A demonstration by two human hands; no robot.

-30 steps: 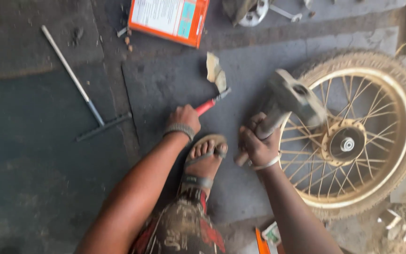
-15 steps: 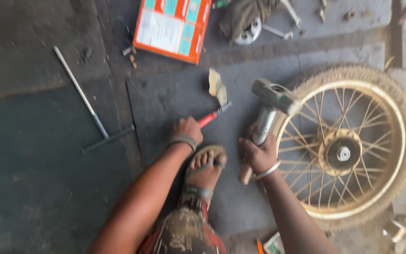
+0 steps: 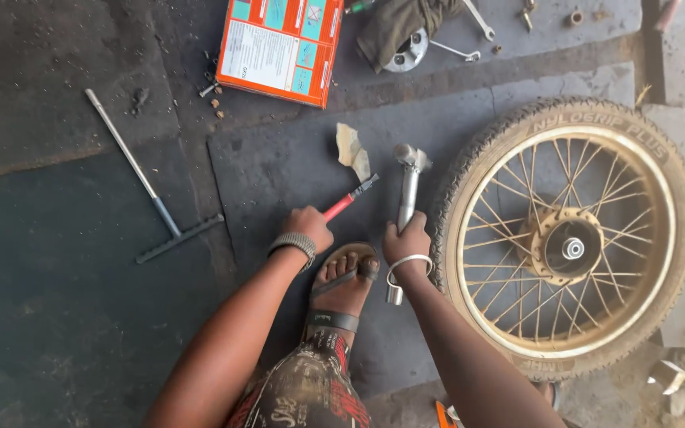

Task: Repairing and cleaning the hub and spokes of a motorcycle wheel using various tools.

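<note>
Looking down at a grey concrete workshop floor (image 3: 65, 317) from the person's own eyes. The left hand (image 3: 308, 230) has its fingers wrapped shut on the red handle of a slim screwdriver-like tool (image 3: 350, 198), whose dark tip angles up and away toward a crumpled scrap of pale paper (image 3: 353, 150) lying on the floor. The right hand (image 3: 406, 238) grips the shaft of a grey metal hammer (image 3: 409, 186), fingers closed round it, with the head raised just above the tool's tip, as if the two are held together for striking. A sandalled foot (image 3: 344, 281) rests flat between the hands, steadying the crouch. Just right of the hammer lies a spoked motorcycle wheel with a dusty black tyre and gold rim (image 3: 568, 238), flat on the floor, within easy reach. Further off, a long steel T-handle wrench (image 3: 148, 190) lies to the left and an orange cardboard box (image 3: 279, 47) near the top.
</note>
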